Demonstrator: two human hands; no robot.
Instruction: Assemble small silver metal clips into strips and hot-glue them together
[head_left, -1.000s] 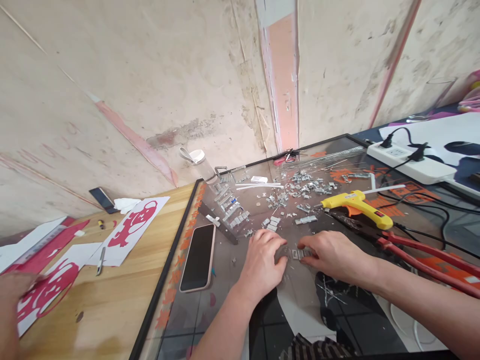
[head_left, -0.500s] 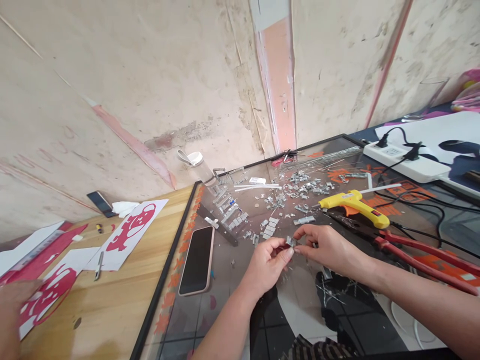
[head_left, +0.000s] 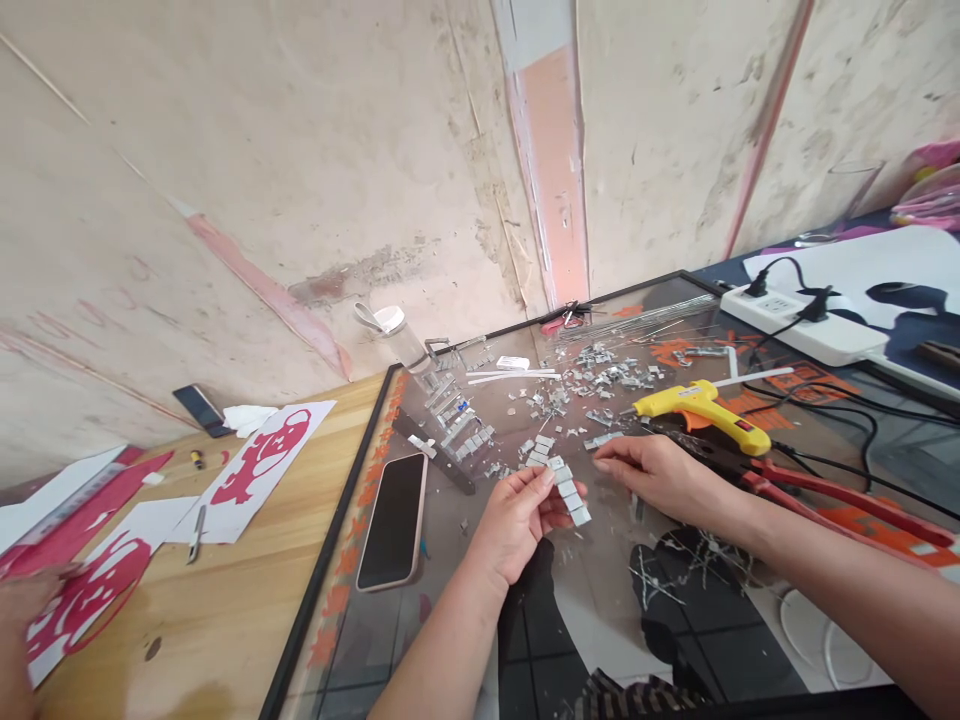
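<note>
Between thumb and fingers, my left hand (head_left: 517, 515) grips a short strip of linked silver metal pieces (head_left: 568, 490), its lower end hanging free. To the right, apart from that strip, my right hand (head_left: 649, 470) hovers over the glass-topped table with thumb and fingers pressed together; what they hold, if anything, is too small to make out. Just beyond both hands lie small silver metal pieces (head_left: 611, 370) in a loose heap. A few flat ones (head_left: 540, 447) sit in a row behind my left hand.
Right of the heap lie a yellow glue gun (head_left: 701, 408), red-handled pliers (head_left: 832, 495) and a white power strip (head_left: 806, 322). A phone (head_left: 391, 520), metal strip (head_left: 435, 452) and clear bottle (head_left: 403, 340) are on the left. Another person's hand (head_left: 34, 600) touches red-and-white paper cutouts (head_left: 90, 590).
My hands have moved apart. The right one has drawn back to the right and let go of the strip, while the left has turned it so several linked pieces now show.
</note>
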